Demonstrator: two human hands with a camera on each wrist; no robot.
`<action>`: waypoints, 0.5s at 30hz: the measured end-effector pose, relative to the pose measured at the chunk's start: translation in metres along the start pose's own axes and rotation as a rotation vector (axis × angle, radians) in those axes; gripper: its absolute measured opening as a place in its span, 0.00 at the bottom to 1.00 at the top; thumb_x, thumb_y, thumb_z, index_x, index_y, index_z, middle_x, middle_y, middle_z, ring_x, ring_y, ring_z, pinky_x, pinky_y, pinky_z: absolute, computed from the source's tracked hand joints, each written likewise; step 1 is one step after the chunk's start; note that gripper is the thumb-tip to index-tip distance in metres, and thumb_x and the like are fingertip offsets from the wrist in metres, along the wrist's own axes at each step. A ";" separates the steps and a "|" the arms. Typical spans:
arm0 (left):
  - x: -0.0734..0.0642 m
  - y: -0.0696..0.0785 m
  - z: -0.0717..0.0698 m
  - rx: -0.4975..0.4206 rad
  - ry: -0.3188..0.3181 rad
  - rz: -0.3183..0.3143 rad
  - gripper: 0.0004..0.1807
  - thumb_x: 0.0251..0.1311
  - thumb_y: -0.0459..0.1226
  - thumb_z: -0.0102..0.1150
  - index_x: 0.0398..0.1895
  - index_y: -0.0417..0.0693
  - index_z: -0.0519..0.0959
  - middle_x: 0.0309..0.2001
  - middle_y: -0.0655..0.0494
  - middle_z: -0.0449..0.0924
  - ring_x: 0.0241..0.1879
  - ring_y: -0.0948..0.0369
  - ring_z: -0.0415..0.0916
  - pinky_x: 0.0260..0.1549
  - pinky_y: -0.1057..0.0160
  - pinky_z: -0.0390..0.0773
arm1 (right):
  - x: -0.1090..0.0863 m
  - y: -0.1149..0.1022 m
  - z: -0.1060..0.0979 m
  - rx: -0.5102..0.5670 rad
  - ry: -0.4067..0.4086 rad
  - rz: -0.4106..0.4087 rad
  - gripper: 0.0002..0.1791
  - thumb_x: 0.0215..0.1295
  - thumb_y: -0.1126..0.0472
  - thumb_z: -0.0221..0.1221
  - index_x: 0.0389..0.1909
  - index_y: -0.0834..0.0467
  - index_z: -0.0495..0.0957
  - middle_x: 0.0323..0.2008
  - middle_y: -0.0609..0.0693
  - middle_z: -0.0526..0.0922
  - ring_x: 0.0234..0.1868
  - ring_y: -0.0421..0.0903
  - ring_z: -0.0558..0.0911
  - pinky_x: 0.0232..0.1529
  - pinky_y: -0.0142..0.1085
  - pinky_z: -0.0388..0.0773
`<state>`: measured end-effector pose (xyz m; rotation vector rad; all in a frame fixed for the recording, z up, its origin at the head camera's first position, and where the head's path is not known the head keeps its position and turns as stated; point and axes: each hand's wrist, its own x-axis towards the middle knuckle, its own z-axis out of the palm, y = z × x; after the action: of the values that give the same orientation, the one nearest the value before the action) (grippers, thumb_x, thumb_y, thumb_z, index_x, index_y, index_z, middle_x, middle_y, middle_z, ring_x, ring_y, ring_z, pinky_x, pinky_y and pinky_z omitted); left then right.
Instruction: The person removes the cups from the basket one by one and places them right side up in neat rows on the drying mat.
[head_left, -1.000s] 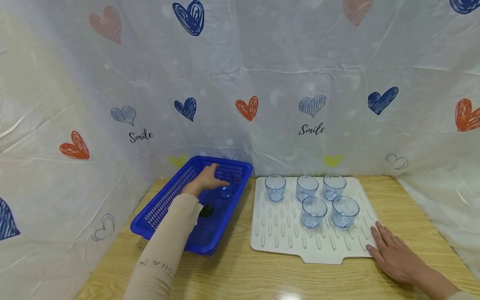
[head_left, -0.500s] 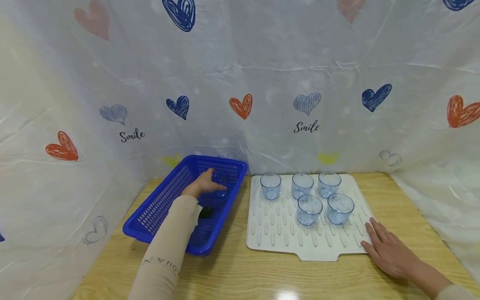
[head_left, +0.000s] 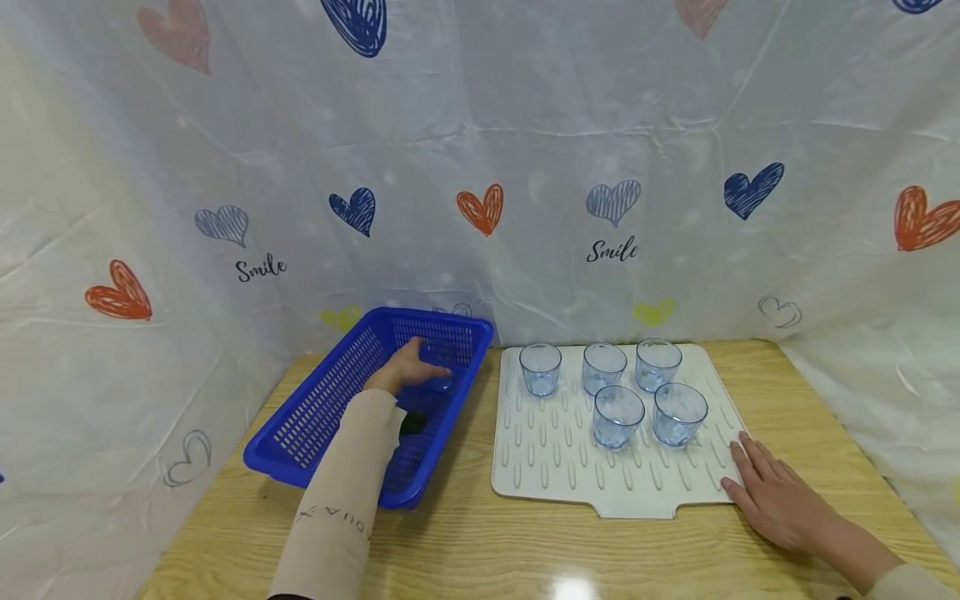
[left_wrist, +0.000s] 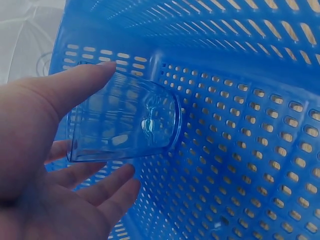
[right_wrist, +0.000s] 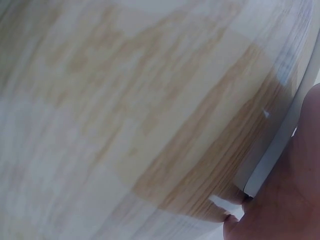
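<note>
My left hand (head_left: pixel 408 367) reaches into the blue plastic basket (head_left: pixel 420 483) at the left. In the left wrist view its thumb lies along one side of a clear blue-tinted drinking glass (left_wrist: pixel 135 120), with fingers on the other side, holding it near the rim. The base of this glass faces the basket's perforated floor; whether it touches cannot be told. At the right, my right hand (head_left: pixel 780 496) rests with extended fingers at the right edge of a white ridged draining board (head_left: pixel 547 475). Several similar glasses (head_left: pixel 617 419) stand upright on that board.
A small dark green item (head_left: pixel 413 422) lies in the basket beside my left forearm. Basket and board stand on a wood-grain table (head_left: pixel 480 550). A white curtain (head_left: pixel 420 108) printed with hearts closes off the back and sides.
The head view has shifted a little, moving the scene slightly left and up. My left thumb and fingers have come closer around the glass. The right hand stays at the board's edge.
</note>
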<state>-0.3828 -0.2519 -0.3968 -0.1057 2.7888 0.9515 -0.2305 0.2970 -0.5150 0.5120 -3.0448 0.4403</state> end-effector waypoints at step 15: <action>0.002 -0.005 0.006 -0.093 0.058 0.012 0.52 0.62 0.46 0.69 0.78 0.29 0.50 0.75 0.26 0.54 0.74 0.33 0.55 0.71 0.37 0.61 | 0.001 0.005 0.006 0.018 0.049 -0.016 0.39 0.81 0.46 0.46 0.72 0.78 0.59 0.74 0.77 0.56 0.72 0.76 0.57 0.65 0.72 0.58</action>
<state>-0.3834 -0.2523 -0.4047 -0.1323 2.8004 1.0982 -0.2325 0.2993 -0.5217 0.5182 -2.9910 0.4728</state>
